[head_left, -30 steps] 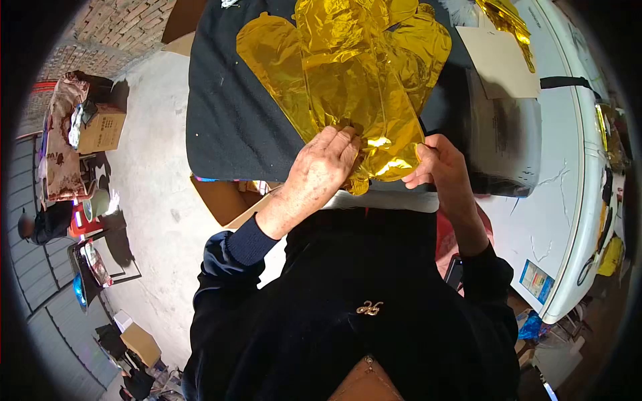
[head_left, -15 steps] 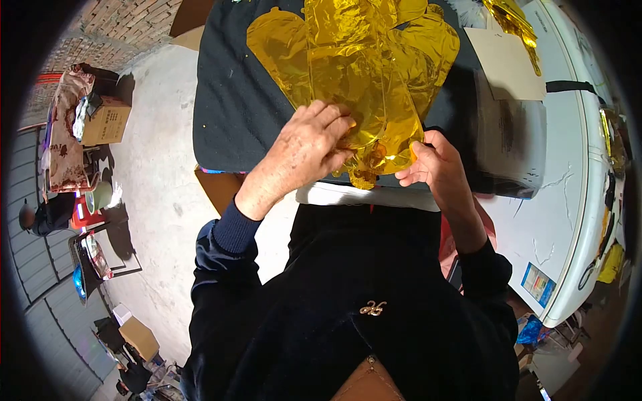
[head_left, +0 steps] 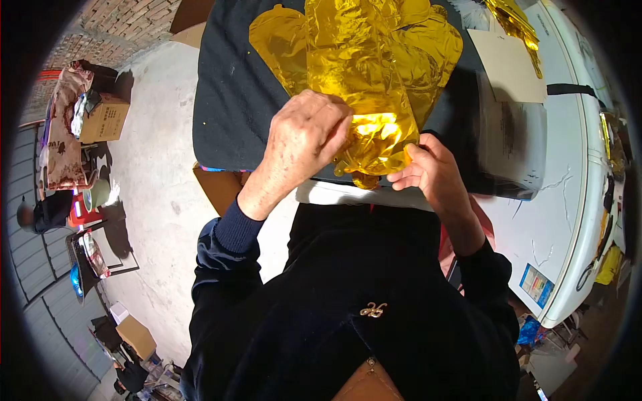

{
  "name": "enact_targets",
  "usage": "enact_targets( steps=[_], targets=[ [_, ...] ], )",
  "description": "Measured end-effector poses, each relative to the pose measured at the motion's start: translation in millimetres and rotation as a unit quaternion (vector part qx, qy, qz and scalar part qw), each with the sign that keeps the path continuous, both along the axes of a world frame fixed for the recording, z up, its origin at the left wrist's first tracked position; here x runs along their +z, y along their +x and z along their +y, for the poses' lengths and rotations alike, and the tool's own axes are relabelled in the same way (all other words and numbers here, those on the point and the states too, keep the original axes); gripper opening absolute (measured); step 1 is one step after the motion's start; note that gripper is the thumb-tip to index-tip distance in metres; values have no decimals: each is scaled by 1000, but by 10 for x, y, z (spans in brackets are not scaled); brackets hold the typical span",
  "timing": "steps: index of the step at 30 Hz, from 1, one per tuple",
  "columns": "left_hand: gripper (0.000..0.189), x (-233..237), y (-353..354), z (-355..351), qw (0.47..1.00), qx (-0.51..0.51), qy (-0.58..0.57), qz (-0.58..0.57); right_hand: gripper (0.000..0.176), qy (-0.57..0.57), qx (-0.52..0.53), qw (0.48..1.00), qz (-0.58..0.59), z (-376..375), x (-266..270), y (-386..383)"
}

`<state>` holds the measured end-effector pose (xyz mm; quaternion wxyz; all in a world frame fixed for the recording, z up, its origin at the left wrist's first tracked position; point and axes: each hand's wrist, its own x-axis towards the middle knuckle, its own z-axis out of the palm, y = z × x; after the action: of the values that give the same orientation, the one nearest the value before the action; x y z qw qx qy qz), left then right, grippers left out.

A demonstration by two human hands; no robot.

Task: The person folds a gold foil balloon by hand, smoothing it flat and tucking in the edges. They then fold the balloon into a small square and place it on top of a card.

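Note:
Several flat gold foil pieces (head_left: 354,60) lie overlapping on a table with a dark cloth (head_left: 231,87). My left hand (head_left: 307,130) is closed on the left edge of the top foil, near its lower end, with the fingertips partly hidden. At the lower right corner of the same foil, my right hand (head_left: 428,164) pinches its edge between thumb and fingers. Between my hands the foil is creased and shines brightly. Its crumpled lower tip hangs at the table's near edge.
A beige card (head_left: 508,67) and a clear plastic box (head_left: 511,147) are right of the cloth, beside a white surface (head_left: 555,180). More gold foil (head_left: 515,27) lies at the upper right. Cardboard boxes (head_left: 105,119) and a person (head_left: 50,212) are at the far left.
My left hand has risen slightly and turned, its fingers now more closed on the foil. The foil's lower part has bent up and catches more light. My right hand has shifted slightly left.

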<state>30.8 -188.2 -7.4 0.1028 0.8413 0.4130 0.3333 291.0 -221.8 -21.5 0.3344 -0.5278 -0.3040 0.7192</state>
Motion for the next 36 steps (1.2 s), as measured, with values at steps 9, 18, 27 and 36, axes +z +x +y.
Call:
enact_targets(
  steps=[9,18,27,36],
  targets=[
    [13,-304,78,-209,993,-91,-81,5,30,8,-11,996,84,-50,-80,-153],
    [31,-337,119,-259,992,-93,-71,-44,34,21,-9,996,89,-29,-165,-147],
    [17,-446,134,-258,995,-63,-69,-25,38,8,-9,999,31,-23,13,-127],
    [13,-286,106,-191,997,-42,-59,-29,19,367,8,901,-231,-339,-196,92]
  ],
)
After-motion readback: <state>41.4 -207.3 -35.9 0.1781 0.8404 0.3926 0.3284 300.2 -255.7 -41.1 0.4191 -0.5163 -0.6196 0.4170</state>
